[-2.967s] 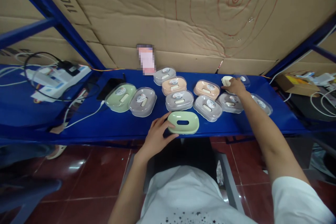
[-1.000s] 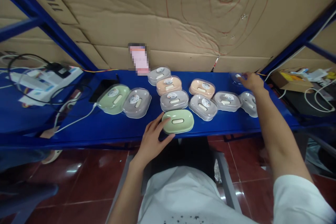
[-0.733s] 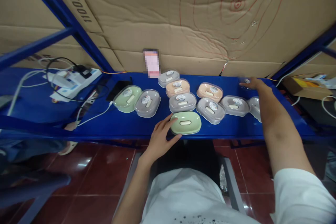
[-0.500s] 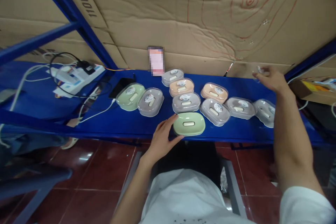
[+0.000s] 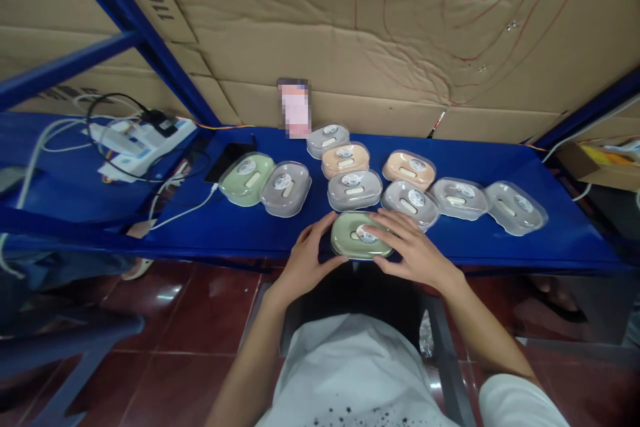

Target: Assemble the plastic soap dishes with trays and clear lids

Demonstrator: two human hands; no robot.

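Observation:
In front of me at the table's edge sits a green oval soap box (image 5: pixel 345 244), with a clear lid (image 5: pixel 357 220) bearing a round sticker over it. My left hand (image 5: pixel 309 252) grips the box's left end between fingers and thumb. The fingers of my right hand (image 5: pixel 417 250) lie over the lid's right side, thumb at the near edge. Whether the lid is fully seated cannot be made out. Just behind stand a grey lidded box (image 5: pixel 354 191) and another grey one (image 5: pixel 407 200), partly hidden by my right hand.
More lidded boxes stand on the blue table (image 5: pixel 240 230): a green one (image 5: pixel 247 180), peach ones (image 5: pixel 409 170) and several grey ones (image 5: pixel 515 208). A phone (image 5: pixel 295 109) leans on the cardboard behind. Cables and a power strip (image 5: pixel 173 137) lie left; a cardboard box (image 5: pixel 600 170) is at right.
My right hand has come from the far right to the green box, bringing the clear stickered lid onto it. My left hand has stayed at the box's left end.

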